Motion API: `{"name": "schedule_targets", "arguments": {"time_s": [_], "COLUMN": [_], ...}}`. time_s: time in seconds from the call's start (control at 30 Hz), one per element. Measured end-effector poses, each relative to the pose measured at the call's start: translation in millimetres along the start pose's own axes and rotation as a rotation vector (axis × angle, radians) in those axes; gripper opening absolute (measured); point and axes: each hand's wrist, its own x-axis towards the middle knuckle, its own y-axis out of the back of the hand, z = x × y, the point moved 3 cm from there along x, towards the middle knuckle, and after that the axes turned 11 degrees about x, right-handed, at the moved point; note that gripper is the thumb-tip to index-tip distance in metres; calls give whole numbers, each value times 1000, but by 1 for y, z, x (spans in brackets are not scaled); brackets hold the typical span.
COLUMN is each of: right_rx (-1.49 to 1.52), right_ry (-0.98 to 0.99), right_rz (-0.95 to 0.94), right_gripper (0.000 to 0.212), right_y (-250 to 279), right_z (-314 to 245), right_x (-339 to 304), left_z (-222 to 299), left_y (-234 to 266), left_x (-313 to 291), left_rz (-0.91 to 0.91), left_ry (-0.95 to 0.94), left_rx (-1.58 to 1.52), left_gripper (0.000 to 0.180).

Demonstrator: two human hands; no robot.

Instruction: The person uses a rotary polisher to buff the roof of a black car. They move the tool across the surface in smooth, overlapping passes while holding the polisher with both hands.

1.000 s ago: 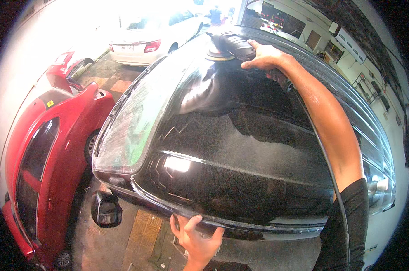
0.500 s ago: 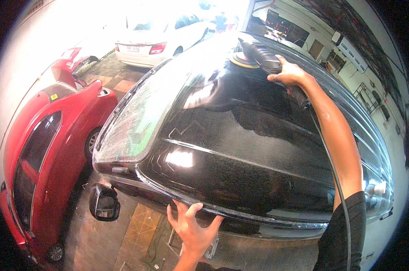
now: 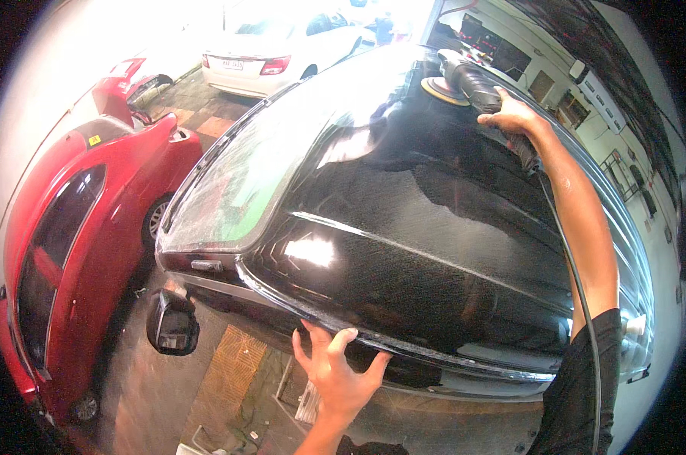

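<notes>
My right hand (image 3: 516, 116), at the end of an outstretched arm, is wrapped around the body of a black car polisher (image 3: 473, 85). Its round pad (image 3: 443, 92) rests on the far part of a glossy black car roof (image 3: 426, 174). From the polisher's rear a black power cord (image 3: 564, 235) runs back along my right arm. My left hand (image 3: 341, 379) has its fingers spread against the near edge of the roof, holding nothing. Dull, hazy patches and shiny reflections show on the roof's surface.
The dusty windshield (image 3: 240, 189) slopes off to the left, with a black side mirror (image 3: 174, 322) below it. A red car (image 3: 92, 250) stands to the left, a white car (image 3: 271, 61) beyond. A step stool or stand (image 3: 306, 402), partly hidden, is by my left forearm.
The polisher and my right hand have moved right across the far roof. My left hand appears slightly farther right along the edge, its fingers still spread. The view has shifted slightly.
</notes>
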Motion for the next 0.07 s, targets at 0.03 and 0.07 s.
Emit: {"name": "schedule_targets", "arguments": {"time_s": [0.03, 0.07], "right_rx": [-10, -2], "right_ry": [8, 10], "right_rz": [0, -6], "right_gripper": [110, 111], "right_y": [-2, -1], "right_z": [-4, -6], "right_x": [2, 4], "left_z": [-1, -1], "left_y": [-2, -3], "left_x": [-1, -2], "left_rz": [-5, -10], "left_ry": [-10, -20], "left_rx": [5, 11], "left_gripper": [72, 72]}}
